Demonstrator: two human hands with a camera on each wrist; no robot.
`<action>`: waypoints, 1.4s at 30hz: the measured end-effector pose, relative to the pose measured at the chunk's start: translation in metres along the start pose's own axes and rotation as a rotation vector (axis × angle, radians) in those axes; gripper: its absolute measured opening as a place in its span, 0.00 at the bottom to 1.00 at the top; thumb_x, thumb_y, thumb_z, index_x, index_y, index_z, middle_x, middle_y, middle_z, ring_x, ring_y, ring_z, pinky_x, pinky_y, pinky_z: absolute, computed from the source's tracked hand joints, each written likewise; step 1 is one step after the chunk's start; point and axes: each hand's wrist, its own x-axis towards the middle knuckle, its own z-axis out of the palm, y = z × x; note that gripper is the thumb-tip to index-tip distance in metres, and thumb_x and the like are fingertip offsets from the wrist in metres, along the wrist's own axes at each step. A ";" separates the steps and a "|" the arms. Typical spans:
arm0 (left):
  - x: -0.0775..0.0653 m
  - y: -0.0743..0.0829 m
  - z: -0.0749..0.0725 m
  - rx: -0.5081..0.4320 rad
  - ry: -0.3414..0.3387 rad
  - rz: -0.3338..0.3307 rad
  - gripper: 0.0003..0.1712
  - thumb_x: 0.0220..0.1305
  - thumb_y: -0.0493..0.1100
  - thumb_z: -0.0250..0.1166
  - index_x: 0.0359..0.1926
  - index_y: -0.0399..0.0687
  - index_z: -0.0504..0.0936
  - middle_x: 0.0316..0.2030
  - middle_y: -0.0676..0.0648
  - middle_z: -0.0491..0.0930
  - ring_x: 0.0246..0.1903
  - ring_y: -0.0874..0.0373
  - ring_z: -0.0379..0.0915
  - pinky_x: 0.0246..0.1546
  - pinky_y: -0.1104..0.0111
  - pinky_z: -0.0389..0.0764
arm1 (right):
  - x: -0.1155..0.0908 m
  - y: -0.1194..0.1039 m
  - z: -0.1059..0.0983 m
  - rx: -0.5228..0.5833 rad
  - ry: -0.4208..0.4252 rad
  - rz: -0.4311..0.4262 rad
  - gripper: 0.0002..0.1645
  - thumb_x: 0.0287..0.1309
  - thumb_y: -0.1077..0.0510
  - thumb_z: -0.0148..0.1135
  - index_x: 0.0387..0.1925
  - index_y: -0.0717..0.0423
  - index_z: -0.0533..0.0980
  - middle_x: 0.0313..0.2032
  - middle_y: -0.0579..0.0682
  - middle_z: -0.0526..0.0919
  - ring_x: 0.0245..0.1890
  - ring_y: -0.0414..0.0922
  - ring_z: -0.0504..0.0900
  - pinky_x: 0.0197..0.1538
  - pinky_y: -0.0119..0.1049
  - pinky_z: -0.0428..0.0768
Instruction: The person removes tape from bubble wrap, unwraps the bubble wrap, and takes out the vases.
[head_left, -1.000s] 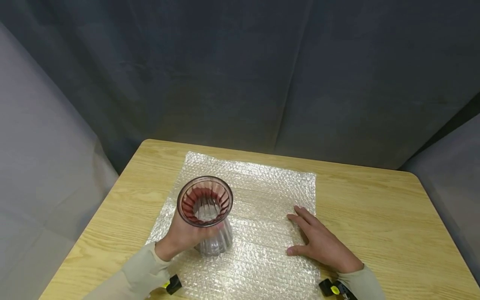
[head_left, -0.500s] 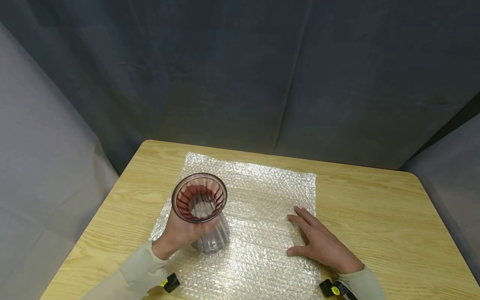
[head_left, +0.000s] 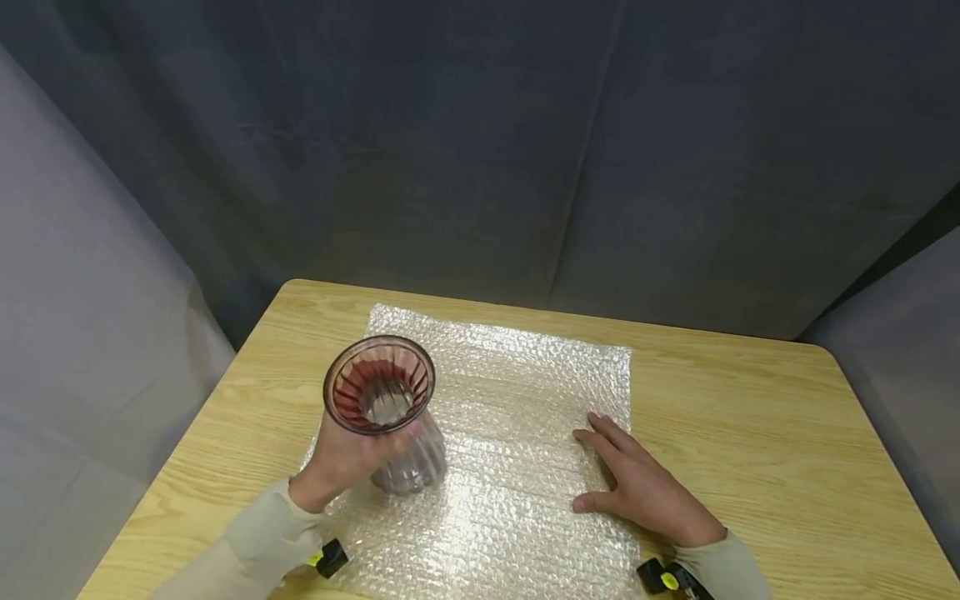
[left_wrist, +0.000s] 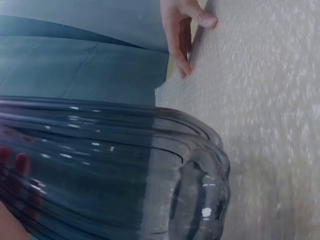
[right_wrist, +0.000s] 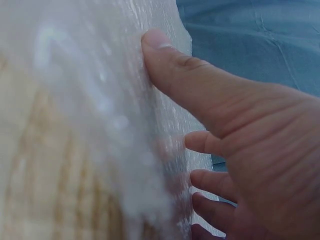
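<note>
My left hand (head_left: 343, 458) grips a ribbed glass vase (head_left: 412, 458) round its neck, with fingers wrapped behind it. The vase has a flared rim, looks reddish inside near the top and clear lower down, and leans with its mouth to the left. In the left wrist view, the thick scalloped base of the vase (left_wrist: 200, 185) hangs close over a sheet of bubble wrap (head_left: 525, 400). My right hand (head_left: 648, 487) rests with spread fingers on the right edge of the bubble wrap (right_wrist: 125, 75), its thumb (right_wrist: 185, 75) apart from the other fingers.
The bubble wrap lies flat on a light wooden table (head_left: 750, 417) with rounded far corners. A dark grey curtain (head_left: 480, 150) hangs behind the table, and pale cloth (head_left: 97, 333) hangs at the left side. Black wrist cameras (head_left: 330, 558) sit by both sleeves.
My left hand has moved the vase left and slightly away from me, tilting it more. The right hand and the bubble wrap have stayed in place.
</note>
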 end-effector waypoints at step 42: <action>0.023 -0.009 -0.052 0.181 0.246 0.071 0.36 0.43 0.27 0.71 0.58 0.37 0.76 0.48 0.59 0.83 0.46 0.67 0.80 0.48 0.80 0.82 | 0.000 0.002 0.001 0.014 0.007 -0.003 0.61 0.48 0.28 0.74 0.76 0.52 0.65 0.81 0.60 0.54 0.80 0.68 0.52 0.71 0.69 0.69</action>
